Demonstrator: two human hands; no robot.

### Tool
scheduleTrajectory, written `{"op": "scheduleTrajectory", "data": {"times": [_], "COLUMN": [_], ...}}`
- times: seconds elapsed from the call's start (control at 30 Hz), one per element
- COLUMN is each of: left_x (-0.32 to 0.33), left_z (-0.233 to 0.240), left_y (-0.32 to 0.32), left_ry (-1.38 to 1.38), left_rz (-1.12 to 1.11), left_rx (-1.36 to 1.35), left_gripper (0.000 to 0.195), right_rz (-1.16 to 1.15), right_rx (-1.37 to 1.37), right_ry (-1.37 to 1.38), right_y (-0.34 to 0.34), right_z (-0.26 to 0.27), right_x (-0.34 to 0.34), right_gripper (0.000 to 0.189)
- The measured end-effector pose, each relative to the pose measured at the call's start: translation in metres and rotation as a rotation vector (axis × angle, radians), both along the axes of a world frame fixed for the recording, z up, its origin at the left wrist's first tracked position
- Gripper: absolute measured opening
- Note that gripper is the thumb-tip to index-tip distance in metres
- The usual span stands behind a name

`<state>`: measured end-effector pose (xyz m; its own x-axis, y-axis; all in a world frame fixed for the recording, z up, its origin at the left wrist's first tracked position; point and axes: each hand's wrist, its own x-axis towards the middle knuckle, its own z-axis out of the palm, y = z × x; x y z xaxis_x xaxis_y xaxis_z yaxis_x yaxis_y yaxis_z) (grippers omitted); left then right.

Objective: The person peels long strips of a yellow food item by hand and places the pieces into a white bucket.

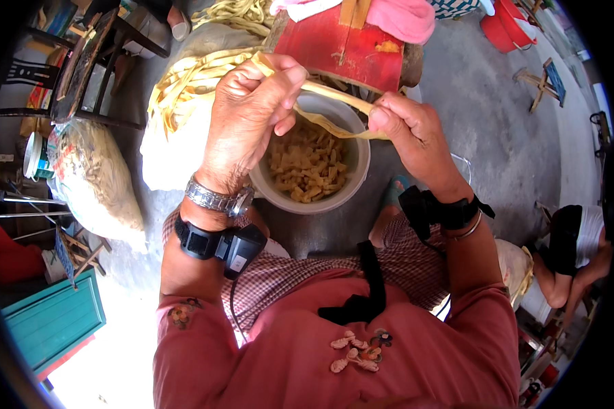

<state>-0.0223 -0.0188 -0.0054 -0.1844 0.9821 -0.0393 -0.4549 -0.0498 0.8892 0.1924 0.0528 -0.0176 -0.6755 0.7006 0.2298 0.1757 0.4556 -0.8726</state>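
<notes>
A pale yellow plant-like strip (pixel 337 96) is stretched between my two hands, above a white bucket (pixel 360 179). My left hand (pixel 258 99) grips one end between thumb and fingers, with a short tip sticking up past them. My right hand (pixel 409 130) pinches the other end. A thinner, flatter strip (pixel 322 122) hangs in a loose curve under it, also running between the hands. Inside the bucket lie many short cut yellowish pieces (pixel 309 168). Long strips of the same colour (pixel 184 87) are heaped on a white sack to the left of the bucket.
Beyond the bucket stands a red-topped wooden bench (pixel 317 46) with an upright wooden piece and a pink towel (pixel 404 20). A full plastic sack (pixel 100 184) lies at left. Red buckets (pixel 504 30) and a folding stool (pixel 545 84) stand right; another person (pixel 568 255) sits at far right.
</notes>
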Motion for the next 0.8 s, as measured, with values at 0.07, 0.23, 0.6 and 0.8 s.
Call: {"op": "scheduleTrajectory", "data": {"times": [0.07,0.23,0.6,0.8], "left_x": [-0.002,0.007,-0.003,0.014], "left_z": [0.002,0.01,-0.013,-0.006], "left_y": [0.016,0.061,0.061,0.007], "left_ry": [0.03,0.183,1.021,0.713], "left_rz": [-0.003,0.071,0.089,-0.529], "left_rx": [0.058,0.114,-0.012,-0.416], "left_gripper": [0.009,0.011,0.018,0.027], "right_rz": [-0.072,-0.248,-0.305,0.032], "right_rx": [0.095,0.268,0.184,0.093], "right_ry": [-0.047,-0.011,-0.15,0.093], "right_y": [0.014,0.048,0.044,-0.019], "right_z": [0.009,0.021,0.0,0.012], "right_x": [-0.004,-0.01,-0.002,-0.012], "right_gripper": [0.026,0.021,0.02,0.02]}}
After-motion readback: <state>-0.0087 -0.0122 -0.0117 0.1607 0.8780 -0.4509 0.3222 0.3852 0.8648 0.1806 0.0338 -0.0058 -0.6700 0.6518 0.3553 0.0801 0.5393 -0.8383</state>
